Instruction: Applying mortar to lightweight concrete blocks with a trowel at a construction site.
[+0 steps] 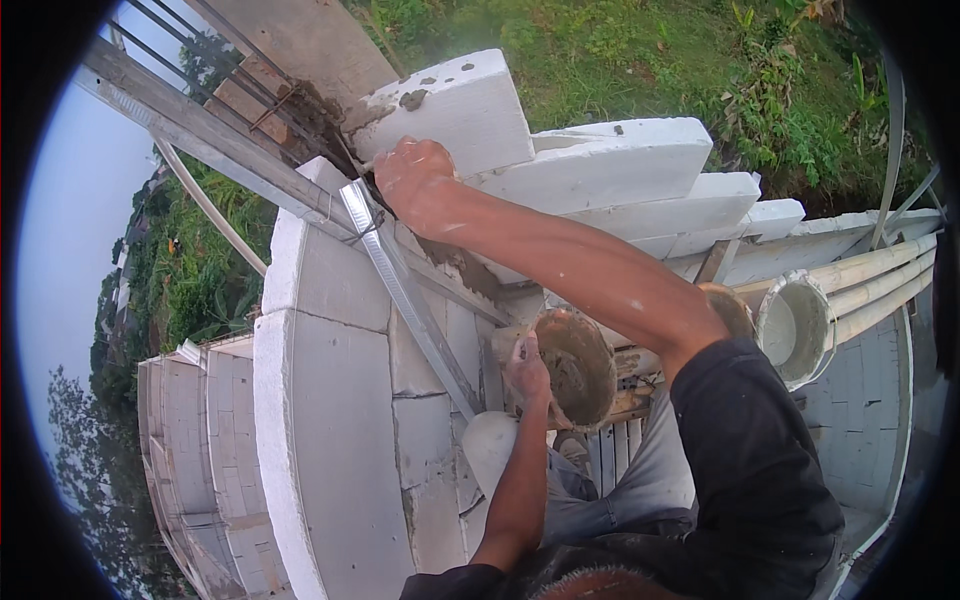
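Note:
My right arm stretches up and across to the corner of a white block wall. There my right hand (415,182) is closed in a fist against the mortar-smeared gap beside the top block (455,115); what it grips is hidden. Lower down, my left hand (527,370) is closed on the rim of a mortar-crusted bucket (603,352), its opening tipped toward me. Grey wet mortar (570,378) lies inside the bucket. A slotted metal strip (405,285) slants down between my hands, tied with wire near its upper end.
Upright rebar (190,75) and a wooden board (300,45) stand at the corner. A long metal bar (200,130) crosses there. Stepped white blocks (620,165) run right. A white bucket (795,330) stands beside bamboo poles (880,285). Slats lie beneath my feet, high above ground.

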Motion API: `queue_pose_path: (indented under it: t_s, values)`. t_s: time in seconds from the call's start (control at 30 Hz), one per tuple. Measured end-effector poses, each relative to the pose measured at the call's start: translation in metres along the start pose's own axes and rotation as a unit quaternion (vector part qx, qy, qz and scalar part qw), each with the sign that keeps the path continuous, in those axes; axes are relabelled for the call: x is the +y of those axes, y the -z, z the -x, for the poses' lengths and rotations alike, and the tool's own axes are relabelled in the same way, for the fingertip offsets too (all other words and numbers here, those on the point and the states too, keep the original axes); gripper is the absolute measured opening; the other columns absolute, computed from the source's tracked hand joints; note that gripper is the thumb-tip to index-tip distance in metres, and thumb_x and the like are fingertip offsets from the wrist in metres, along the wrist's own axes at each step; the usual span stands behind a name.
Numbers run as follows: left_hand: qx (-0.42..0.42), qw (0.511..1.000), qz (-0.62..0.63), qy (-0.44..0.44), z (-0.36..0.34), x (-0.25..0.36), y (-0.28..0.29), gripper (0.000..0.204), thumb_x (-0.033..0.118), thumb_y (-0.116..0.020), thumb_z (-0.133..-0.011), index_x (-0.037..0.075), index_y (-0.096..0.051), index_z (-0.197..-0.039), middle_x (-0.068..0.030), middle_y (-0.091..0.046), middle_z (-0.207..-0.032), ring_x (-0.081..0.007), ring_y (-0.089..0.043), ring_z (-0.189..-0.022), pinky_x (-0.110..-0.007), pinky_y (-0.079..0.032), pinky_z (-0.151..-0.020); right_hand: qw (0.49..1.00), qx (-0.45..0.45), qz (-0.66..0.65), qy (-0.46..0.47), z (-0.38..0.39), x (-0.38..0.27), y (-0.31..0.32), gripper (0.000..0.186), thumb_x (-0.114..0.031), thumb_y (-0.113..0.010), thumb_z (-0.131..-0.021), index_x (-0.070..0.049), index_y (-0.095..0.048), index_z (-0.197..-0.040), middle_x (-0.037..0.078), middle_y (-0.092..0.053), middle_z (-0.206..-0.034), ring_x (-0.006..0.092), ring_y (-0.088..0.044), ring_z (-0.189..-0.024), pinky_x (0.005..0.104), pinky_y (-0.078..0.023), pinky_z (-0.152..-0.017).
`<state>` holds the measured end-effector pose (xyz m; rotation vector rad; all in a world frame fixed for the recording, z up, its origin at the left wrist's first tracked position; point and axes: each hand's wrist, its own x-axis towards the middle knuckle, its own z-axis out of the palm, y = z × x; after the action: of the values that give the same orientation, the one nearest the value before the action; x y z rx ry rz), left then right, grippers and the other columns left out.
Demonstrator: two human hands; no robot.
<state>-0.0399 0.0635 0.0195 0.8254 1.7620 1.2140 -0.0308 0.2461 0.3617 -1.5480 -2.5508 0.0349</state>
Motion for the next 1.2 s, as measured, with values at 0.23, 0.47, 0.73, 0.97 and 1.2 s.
queue_pose_path:
  t_s: [0.23, 0.47, 0.73, 0.97, 1.2]
  values:
    - [0.009, 1.000, -0.021, -0.021, 0.013, 0.013, -0.006, 0.041, 0.040, -0.058, -0.094, 0.000, -0.069, -0.096, -0.0040, -0.059, -0.076, -0.0148, -0.052, -0.073, -0.031, -0.043, -0.072, 0.985, 0.167, -0.005, 0.049, -0.005, 0.070, -0.011, 0.055, -0.001, -0.057, -0.085, -0.016, -0.048, -0.137, 0.018, -0.061, -0.106, 0.0326, -0.068, -0.097, 0.0399, -0.056, -0.076]
    - [-0.003, 1.000, 0.015, 0.008, 0.003, 0.009, 0.003, 0.033, 0.032, -0.060, -0.095, 0.000, -0.070, -0.095, 0.0012, -0.061, -0.083, -0.0101, -0.052, -0.078, -0.028, -0.042, -0.074, 0.988, 0.132, -0.001, 0.075, 0.015, 0.059, -0.026, 0.041, -0.005, -0.064, -0.083, -0.010, -0.058, -0.123, 0.016, -0.064, -0.114, 0.0309, -0.067, -0.104, 0.0407, -0.057, -0.078]
    - [0.018, 0.999, 0.028, -0.027, 0.008, 0.008, 0.000, 0.037, 0.033, -0.059, -0.095, -0.002, -0.070, -0.096, -0.0010, -0.063, -0.080, -0.0116, -0.054, -0.076, -0.029, -0.044, -0.074, 0.988, 0.116, 0.017, 0.097, 0.005, 0.084, -0.026, 0.043, -0.004, -0.050, -0.089, -0.017, -0.056, -0.130, 0.016, -0.063, -0.106, 0.0325, -0.068, -0.095, 0.0428, -0.056, -0.080]
    - [0.003, 1.000, 0.031, -0.003, 0.002, 0.007, 0.002, 0.034, 0.030, -0.063, -0.094, 0.000, -0.072, -0.104, -0.0007, -0.067, -0.088, -0.0112, -0.057, -0.080, -0.028, -0.045, -0.077, 0.989, 0.135, -0.010, 0.068, 0.012, 0.081, -0.037, 0.043, -0.006, -0.050, -0.091, -0.021, -0.058, -0.130, 0.014, -0.065, -0.106, 0.0311, -0.068, -0.098, 0.0418, -0.057, -0.080]
    - [0.002, 1.000, 0.027, -0.004, 0.015, 0.016, 0.007, 0.030, 0.025, -0.067, -0.091, 0.002, -0.072, -0.109, 0.0001, -0.068, -0.091, -0.0108, -0.057, -0.081, -0.027, -0.045, -0.077, 0.991, 0.046, -0.114, 0.056, 0.062, 0.100, -0.068, 0.040, -0.009, -0.056, -0.088, -0.012, -0.052, -0.128, 0.019, -0.065, -0.105, 0.0378, -0.066, -0.094, 0.0476, -0.053, -0.081]
